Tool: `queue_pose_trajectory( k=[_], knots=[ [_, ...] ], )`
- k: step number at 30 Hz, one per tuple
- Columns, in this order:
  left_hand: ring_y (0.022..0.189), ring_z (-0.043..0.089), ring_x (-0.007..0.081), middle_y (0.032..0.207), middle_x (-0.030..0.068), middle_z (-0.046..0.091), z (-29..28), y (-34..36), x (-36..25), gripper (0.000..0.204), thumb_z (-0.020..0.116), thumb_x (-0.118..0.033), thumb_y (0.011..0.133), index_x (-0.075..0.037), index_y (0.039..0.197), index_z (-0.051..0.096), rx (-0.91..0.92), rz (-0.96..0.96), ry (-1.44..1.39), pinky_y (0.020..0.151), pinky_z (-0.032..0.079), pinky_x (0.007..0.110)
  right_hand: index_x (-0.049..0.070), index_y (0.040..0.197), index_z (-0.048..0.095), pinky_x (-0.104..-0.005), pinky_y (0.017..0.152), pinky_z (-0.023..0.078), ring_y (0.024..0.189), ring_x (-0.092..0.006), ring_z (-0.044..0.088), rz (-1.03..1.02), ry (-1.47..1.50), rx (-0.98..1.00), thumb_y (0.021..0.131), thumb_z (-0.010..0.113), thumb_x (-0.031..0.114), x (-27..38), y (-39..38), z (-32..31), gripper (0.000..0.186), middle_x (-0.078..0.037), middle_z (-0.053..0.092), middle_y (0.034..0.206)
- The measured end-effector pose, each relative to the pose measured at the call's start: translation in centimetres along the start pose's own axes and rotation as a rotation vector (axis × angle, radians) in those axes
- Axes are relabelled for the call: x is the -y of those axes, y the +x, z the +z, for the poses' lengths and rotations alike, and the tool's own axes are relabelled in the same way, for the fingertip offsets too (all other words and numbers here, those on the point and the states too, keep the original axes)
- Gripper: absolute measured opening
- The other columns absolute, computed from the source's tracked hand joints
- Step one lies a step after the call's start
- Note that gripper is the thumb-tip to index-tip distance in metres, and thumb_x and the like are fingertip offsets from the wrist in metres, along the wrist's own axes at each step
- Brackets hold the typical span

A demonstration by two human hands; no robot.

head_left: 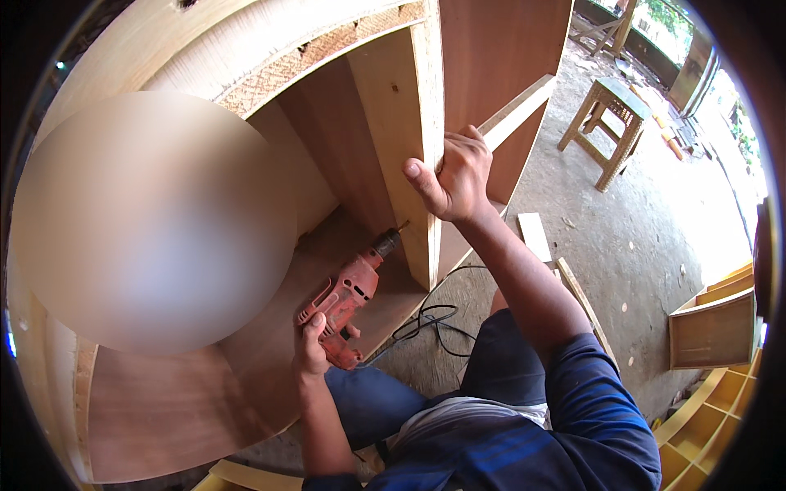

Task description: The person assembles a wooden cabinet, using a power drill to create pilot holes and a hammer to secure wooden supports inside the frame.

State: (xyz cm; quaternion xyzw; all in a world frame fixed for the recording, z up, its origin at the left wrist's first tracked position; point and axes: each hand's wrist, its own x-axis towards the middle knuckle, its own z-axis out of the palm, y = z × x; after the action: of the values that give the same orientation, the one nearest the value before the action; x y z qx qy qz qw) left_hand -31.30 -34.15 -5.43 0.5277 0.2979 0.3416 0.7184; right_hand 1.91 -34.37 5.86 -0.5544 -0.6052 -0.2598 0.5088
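Observation:
My left hand [323, 340] grips a red corded drill [348, 290] by its handle, its bit tip at the pale wooden upright [417, 245] inside an unfinished plywood cabinet [233, 393]; whether it has entered the wood I cannot tell. My right hand [457, 176] is closed round the front edge of the upright, above the drill, thumb out to the left. Beside it a pale horizontal rail [520, 106] crosses a reddish-brown panel [499, 37]. A large blurred round patch hides the cabinet's left part.
A wicker-sided stool [614, 94] stands at back right on the concrete floor [639, 245]. Loose boards [534, 236] and a coiled black cord [434, 319] lie near my legs. A wooden box [708, 331] and a yellow compartmented frame [712, 417] are at right; scraps lie beyond the stool.

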Motion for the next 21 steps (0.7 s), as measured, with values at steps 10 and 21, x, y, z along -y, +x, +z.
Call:
queue_pose_trajectory(
  k=[10, 21],
  knots=[
    [0.065, 0.065, 0.0274, 0.087, 0.0156, 0.068, -2.0, 0.0, 4.1, 0.072, 0.050, -0.060, 0.092, -0.001, 0.133, 0.053, -0.011, -0.135, -0.242, 0.073, 0.059, 0.051, 0.005, 0.066, 0.064, -0.0414, 0.061, 0.039, 0.049, -0.0304, 0.053, -0.006, -0.017, -0.019, 0.084, 0.068, 0.061, -0.1, 0.1, 0.3, 0.059, -0.010, 0.050, 0.051],
    [0.072, 0.068, 0.0320, 0.079, 0.0163, 0.068, -1.0, 0.0, 4.3, 0.079, 0.043, -0.068, 0.092, -0.002, 0.134, 0.053, 0.021, -0.246, -0.325, 0.074, 0.058, 0.050, 0.005, 0.070, 0.068, -0.0402, 0.060, 0.039, 0.047, -0.0289, 0.052, -0.018, -0.021, -0.020, 0.082, 0.070, 0.062, -0.2, 0.3, 0.2, 0.058, -0.009, 0.049, 0.049]
  ],
)
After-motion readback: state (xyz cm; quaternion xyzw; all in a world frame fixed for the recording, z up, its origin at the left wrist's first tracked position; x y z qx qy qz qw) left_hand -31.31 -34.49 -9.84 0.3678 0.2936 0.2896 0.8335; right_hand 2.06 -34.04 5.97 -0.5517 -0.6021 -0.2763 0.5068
